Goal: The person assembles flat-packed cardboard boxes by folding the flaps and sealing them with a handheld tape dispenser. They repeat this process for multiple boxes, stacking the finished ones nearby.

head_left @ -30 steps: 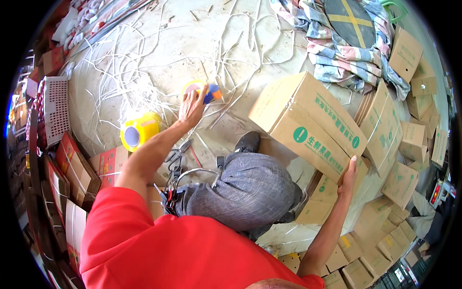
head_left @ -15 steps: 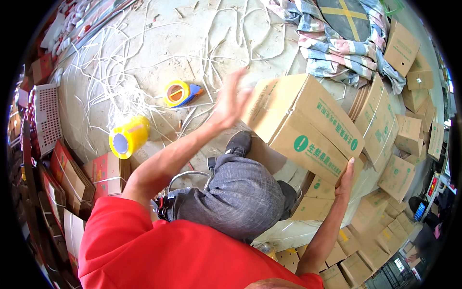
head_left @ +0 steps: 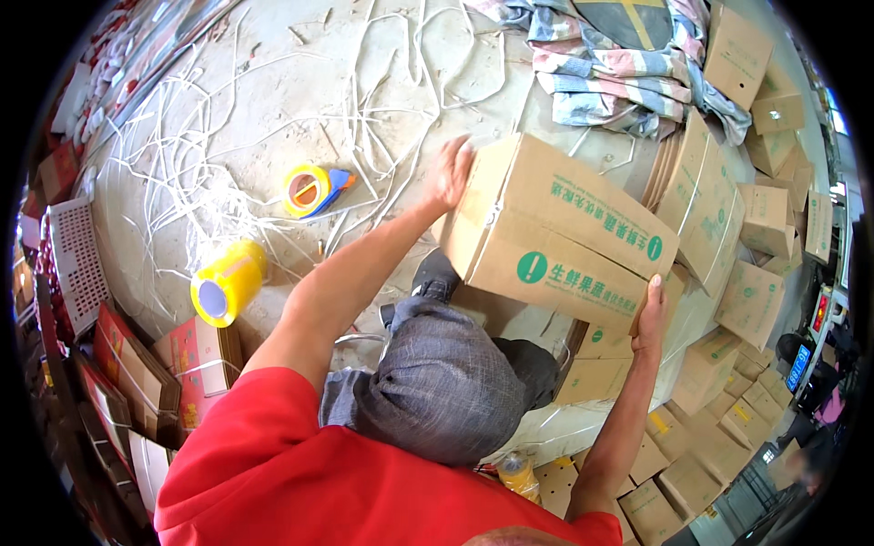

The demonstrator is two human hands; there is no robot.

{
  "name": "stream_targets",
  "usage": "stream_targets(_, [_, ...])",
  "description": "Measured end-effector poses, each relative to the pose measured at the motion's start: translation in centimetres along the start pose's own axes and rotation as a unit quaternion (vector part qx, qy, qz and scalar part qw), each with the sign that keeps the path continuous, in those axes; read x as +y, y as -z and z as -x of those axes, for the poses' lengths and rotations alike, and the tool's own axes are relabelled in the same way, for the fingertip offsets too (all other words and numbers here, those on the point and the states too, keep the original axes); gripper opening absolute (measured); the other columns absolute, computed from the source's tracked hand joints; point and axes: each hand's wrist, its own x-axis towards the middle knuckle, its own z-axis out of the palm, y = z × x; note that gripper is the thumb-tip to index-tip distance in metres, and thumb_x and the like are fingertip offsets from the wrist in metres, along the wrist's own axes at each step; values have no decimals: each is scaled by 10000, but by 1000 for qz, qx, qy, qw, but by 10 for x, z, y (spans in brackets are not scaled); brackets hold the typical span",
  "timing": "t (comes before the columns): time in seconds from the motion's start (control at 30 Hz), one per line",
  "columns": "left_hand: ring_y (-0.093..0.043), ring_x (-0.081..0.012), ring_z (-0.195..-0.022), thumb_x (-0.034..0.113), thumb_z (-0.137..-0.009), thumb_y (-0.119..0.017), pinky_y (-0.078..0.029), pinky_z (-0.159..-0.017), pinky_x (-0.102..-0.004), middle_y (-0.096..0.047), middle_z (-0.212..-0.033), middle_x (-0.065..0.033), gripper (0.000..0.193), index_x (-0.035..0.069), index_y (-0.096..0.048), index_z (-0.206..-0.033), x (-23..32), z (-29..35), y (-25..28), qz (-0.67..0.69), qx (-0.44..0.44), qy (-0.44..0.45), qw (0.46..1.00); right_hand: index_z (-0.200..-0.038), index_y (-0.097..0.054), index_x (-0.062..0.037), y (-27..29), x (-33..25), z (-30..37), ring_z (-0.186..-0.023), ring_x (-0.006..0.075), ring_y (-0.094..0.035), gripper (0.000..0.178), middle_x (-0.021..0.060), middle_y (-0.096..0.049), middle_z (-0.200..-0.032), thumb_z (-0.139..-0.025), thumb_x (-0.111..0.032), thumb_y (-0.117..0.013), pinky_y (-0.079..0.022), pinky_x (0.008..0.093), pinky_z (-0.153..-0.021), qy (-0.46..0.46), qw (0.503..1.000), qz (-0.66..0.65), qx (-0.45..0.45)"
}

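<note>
From where I stand, the cardboard box (head_left: pixel 569 232) is between the person's hands; the left hand's (head_left: pixel 451 173) fingers lie straight and close together against its left end; the right hand (head_left: pixel 650 317) touches the other end, though I cannot tell how most of its fingers lie. Left of the left fingers sits a tape dispenser (head_left: pixel 339 187); farther off, a yellow tape roll (head_left: pixel 238 273).

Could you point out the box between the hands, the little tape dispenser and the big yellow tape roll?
Cardboard box (head_left: pixel 566 238): head view, middle of its printed face.
Tape dispenser (head_left: pixel 336 186): head view, its blue body.
Yellow tape roll (head_left: pixel 238 274): head view, its curved yellow side.
</note>
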Motion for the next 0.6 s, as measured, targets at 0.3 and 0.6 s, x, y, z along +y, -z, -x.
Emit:
stream_targets(0.3, [-625,-363,-1243,504,-1072,-506,-451,-1107,-455,-635,-1374,-245,725,-96,-467,-1477,-29,55,3,294,-118,426,847,-1336,-619,30,57,29,-27,-1112,172,-620,659,115,-672,-1245,-1095,-558,-445,-499,328,-967,10,994,112,12])
stream_targets(0.6, [-661,-186,-1082,236,-1009,-691,-538,-940,-346,-695,-1176,-120,455,-51,-587,-1347,232,63,125,245,-249,71,934,-1429,-560,29,51,177,22,-1283,312,-588,506,194,-628,-1413,-1069,-324,-524,-475,449,-1060,105,979,7,174])
